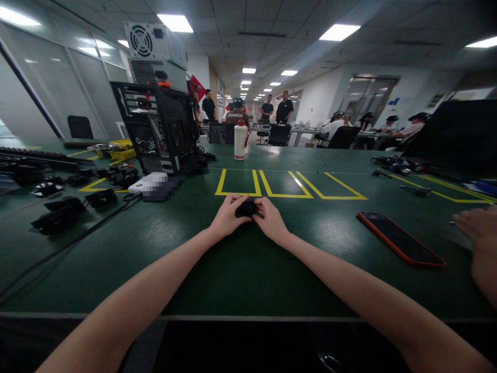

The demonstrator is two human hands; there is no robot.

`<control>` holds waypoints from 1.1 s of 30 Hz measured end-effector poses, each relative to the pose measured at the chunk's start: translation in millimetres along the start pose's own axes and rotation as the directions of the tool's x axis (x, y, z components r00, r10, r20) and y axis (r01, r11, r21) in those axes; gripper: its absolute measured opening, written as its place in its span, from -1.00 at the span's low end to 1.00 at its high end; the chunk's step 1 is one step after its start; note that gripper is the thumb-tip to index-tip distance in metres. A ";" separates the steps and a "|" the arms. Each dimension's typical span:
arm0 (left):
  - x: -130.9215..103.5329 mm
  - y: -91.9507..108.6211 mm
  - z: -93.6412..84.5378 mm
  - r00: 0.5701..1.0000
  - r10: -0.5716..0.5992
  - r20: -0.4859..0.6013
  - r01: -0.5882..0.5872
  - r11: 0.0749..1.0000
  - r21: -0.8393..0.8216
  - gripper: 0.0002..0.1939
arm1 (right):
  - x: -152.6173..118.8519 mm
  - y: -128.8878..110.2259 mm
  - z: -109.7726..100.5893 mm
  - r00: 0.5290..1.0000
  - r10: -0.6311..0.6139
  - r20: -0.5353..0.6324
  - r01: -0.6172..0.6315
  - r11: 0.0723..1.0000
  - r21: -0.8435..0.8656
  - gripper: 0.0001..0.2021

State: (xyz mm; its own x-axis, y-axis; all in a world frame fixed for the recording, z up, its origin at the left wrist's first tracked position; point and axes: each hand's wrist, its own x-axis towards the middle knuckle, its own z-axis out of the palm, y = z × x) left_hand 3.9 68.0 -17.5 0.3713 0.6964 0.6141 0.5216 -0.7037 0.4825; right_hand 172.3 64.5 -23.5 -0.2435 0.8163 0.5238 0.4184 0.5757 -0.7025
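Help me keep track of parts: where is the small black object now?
In the head view, the small black object is below center, held between the left hand and right hand, nearer than the middle yellow tape outlines.

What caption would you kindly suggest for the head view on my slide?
Left hand and right hand together hold a small black object at a green table.

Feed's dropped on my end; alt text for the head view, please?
The left hand and right hand hold a small black object between them at a green table, near yellow tape outlines. A black computer case stands left; an orange-edged smartphone lies right, near another person's hand.
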 end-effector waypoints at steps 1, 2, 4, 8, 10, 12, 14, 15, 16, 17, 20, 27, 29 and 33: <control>-0.6 -0.6 0.0 1.000 0.016 -0.001 -0.016 1.000 0.003 -0.31 | -0.6 -1.5 -0.7 1.000 -0.028 -0.001 0.028 0.999 -0.038 -0.69; -1.1 -0.7 -0.3 0.999 0.033 0.002 -0.033 0.999 0.012 -0.32 | -1.4 -3.2 -1.6 0.999 -0.050 0.001 0.050 0.996 -0.071 -0.69; -1.6 0.3 -1.2 0.998 0.063 0.022 -0.064 0.997 0.051 -0.32 | -2.9 -6.4 -3.2 0.997 -0.072 0.013 0.073 0.990 -0.121 -0.68; -2.1 5.3 -3.4 0.993 0.086 0.078 -0.096 0.987 0.127 -0.29 | -5.5 -10.6 -5.2 0.994 -0.099 0.041 0.105 0.975 -0.195 -0.67; -2.1 7.7 -3.9 0.991 0.091 0.095 -0.104 0.985 0.137 -0.27 | -6.5 -11.9 -5.7 0.992 -0.118 0.052 0.126 0.967 -0.222 -0.67; -2.1 9.5 -4.1 0.991 0.080 0.103 -0.094 0.987 0.134 -0.25 | -7.7 -13.2 -6.2 0.991 -0.124 0.060 0.135 0.960 -0.244 -0.67; -2.1 11.0 -4.3 0.993 0.060 0.104 -0.073 0.990 0.124 -0.26 | -9.2 -14.9 -7.1 0.991 -0.118 0.066 0.131 0.959 -0.252 -0.68; -2.2 11.5 -4.4 0.993 0.050 0.103 -0.063 0.991 0.120 -0.28 | -10.1 -15.7 -7.7 0.991 -0.116 0.072 0.131 0.960 -0.246 -0.68; -2.3 11.9 -4.6 0.994 0.043 0.100 -0.055 0.992 0.116 -0.30 | -10.9 -16.4 -8.4 0.990 -0.118 0.081 0.134 0.964 -0.230 -0.68; -2.5 12.2 -4.7 0.995 0.039 0.096 -0.050 0.992 0.114 -0.32 | -11.6 -16.8 -9.1 0.988 -0.124 0.088 0.140 0.969 -0.204 -0.68; -3.1 11.9 -4.7 0.995 0.042 0.085 -0.051 0.992 0.111 -0.33 | -11.9 -16.0 -11.4 0.985 -0.136 0.104 0.146 0.985 -0.089 -0.71; -1.8 8.6 -3.1 0.995 0.041 0.091 -0.052 0.992 0.118 -0.32 | -4.3 -6.9 -12.6 0.996 -0.044 0.075 0.041 0.998 0.046 -0.75; -1.2 8.3 -3.1 0.994 0.051 0.094 -0.063 0.990 0.125 -0.31 | -1.6 -4.6 -12.3 0.997 -0.002 0.073 -0.005 0.995 0.097 -0.77; -0.6 8.6 -3.5 0.993 0.074 0.092 -0.087 0.987 0.138 -0.31 | 4.5 -0.8 -11.7 0.986 0.130 0.103 -0.152 0.957 0.247 -0.80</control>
State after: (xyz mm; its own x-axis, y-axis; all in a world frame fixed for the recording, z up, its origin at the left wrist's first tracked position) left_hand 5.5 61.1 -11.6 0.4783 0.6522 0.5881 0.5887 -0.7350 0.3364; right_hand 181.1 67.1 -15.0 -0.2754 0.8848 0.3758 0.2209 0.4387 -0.8711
